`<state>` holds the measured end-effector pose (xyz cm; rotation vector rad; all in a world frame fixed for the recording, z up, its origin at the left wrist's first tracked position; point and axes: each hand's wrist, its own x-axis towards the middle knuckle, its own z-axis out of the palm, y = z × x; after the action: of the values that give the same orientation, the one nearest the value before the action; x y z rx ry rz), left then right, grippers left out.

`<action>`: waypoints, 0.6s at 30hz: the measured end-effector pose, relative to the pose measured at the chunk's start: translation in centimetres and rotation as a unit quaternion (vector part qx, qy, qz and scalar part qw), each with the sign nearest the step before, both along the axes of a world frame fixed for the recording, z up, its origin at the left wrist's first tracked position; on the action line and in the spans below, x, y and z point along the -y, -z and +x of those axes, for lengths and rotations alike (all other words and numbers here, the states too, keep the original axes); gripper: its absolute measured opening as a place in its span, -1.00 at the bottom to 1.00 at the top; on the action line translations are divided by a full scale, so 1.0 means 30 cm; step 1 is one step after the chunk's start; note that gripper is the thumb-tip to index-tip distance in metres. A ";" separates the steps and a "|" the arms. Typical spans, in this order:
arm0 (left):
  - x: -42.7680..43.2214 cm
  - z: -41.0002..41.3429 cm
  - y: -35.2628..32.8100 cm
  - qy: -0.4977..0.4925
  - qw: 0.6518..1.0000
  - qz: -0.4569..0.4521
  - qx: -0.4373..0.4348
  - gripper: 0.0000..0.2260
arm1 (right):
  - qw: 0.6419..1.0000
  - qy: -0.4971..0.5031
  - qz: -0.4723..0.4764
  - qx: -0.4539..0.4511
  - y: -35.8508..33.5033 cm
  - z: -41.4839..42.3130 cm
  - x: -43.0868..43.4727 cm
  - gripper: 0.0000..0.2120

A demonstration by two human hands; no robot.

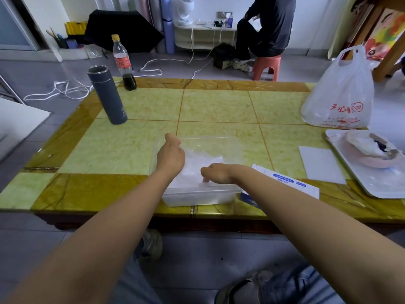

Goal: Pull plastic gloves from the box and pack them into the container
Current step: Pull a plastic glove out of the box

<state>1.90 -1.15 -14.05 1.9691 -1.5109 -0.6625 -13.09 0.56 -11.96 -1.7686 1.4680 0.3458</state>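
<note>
The clear plastic container [230,148] sat at the table's [135,150] near edge, open side up, its front wall running along that edge. The wide lens made it hard to judge which side was longer. Inside lay the plastic gloves [206,159], a translucent white heap in which single gloves could not be told apart.

The left hand [171,155] reached into the container's left side. Its fingers were hidden behind the back of the hand, so whether they gripped anything could not be told. The right hand [217,174] hung over the container's near wall with its fingers bent down onto the gloves. Whether they pinched the plastic or only pressed it could not be told.

Just right of the container lay the white glove box [287,183], flat, its long axis slanting from the container toward the near right. The right forearm covered much of it, and its blue labels were too small to read.

Far left of the container stood a grey flask [107,95] and, beyond it, a cola bottle [122,62] with a red label. Far right of it sat a white carrier bag [341,91] with red characters, not legible, and a white tray [377,183] cut off by the frame.
</note>
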 end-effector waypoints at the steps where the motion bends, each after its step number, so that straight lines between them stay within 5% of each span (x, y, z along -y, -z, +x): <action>1: -0.002 0.002 -0.001 0.014 0.999 -0.015 0.027 -0.81 | 1.000 0.007 0.006 -0.018 0.004 -0.003 0.003 -0.49; 4: -0.021 -0.006 -0.029 0.046 0.972 -0.126 0.194 -0.66 | 0.998 0.005 0.012 -0.063 -0.001 -0.002 -0.003 -0.51; 7: -0.028 -0.046 -0.037 0.152 0.950 -0.195 0.191 -0.73 | 0.997 0.012 0.012 -0.070 0.000 0.000 -0.015 -0.48; 9: -0.027 -0.085 -0.016 0.241 0.950 -0.032 0.197 -0.82 | 0.996 0.011 0.022 -0.081 0.014 0.007 -0.005 -0.49; 12: -0.024 -0.101 0.029 0.292 0.875 0.222 0.317 -0.83 | 0.995 0.027 0.010 -0.095 0.024 0.006 0.005 -0.54; 14: -0.017 -0.076 0.038 0.298 0.858 0.274 0.317 -0.85 | 0.996 0.058 -0.012 -0.064 0.017 0.006 0.008 -0.58; 18: -0.012 -0.038 0.028 0.270 0.898 0.287 0.194 -0.61 | 0.976 0.160 -0.104 0.108 0.053 0.013 0.067 -0.71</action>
<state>0.75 -0.80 -14.91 2.1918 -2.3728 -1.0920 -12.68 -1.43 -13.55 -1.6311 1.6403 -0.1671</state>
